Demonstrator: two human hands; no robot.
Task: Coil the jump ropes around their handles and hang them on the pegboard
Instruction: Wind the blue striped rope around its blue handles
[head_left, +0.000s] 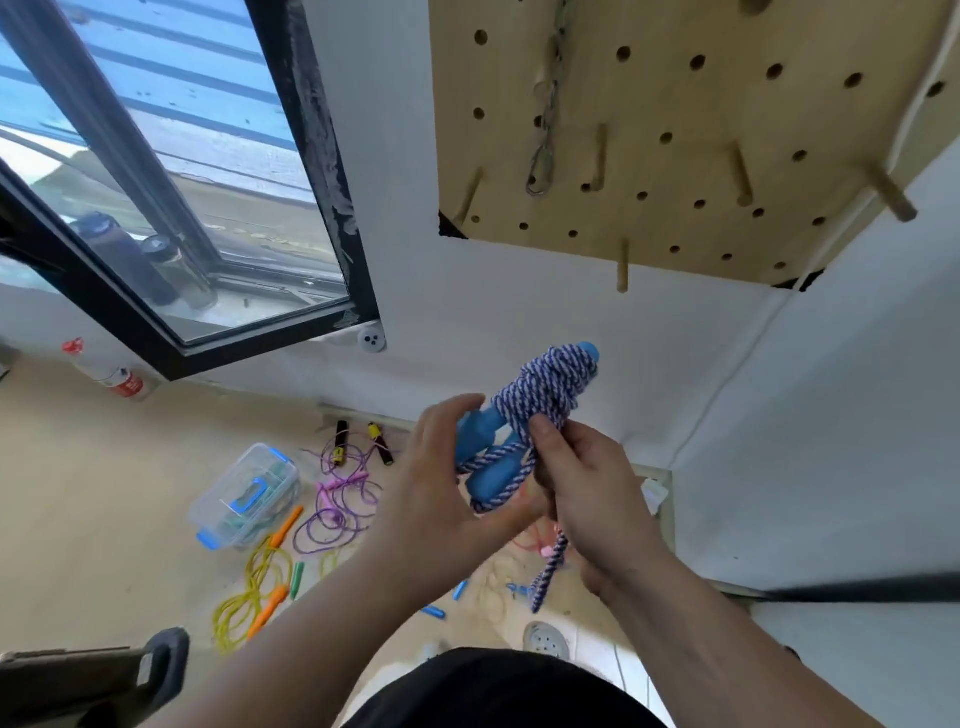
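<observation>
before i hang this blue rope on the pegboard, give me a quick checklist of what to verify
1. Coil on the blue handles: ok, the striped rope wraps their upper part.
2. Loose tail: not ok, it hangs below the right hand.
3. Hold: ok, the left hand grips the handles and the right hand pinches the rope.
4. Free peg on the pegboard: ok, it is bare.
5. Loop to hang by: cannot tell.

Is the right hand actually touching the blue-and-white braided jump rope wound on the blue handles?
Touching. In the head view the right hand pinches the blue-and-white braided jump rope, with its thumb pressed on the strands.
</observation>
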